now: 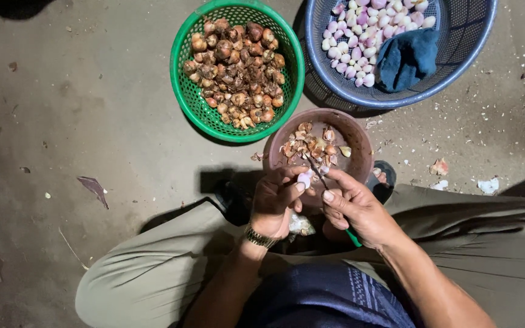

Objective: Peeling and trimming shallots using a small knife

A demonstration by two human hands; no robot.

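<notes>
Shallot (304,178) in left hand (274,203) grip, green-handled knife (329,194) in right hand (353,209) grip, above brown peel bowl (360,136).

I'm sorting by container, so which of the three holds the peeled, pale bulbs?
The blue basket at top right: its bulbs are pale pink-white, beside a dark cloth. The green basket holds brown unpeeled ones; the brown bowl holds skins.

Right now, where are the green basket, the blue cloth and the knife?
green basket (185,91), head view, on its left rim.
blue cloth (407,58), head view, on the middle of the fold.
knife (317,171), head view, on the blade above the right hand (360,209).
</notes>
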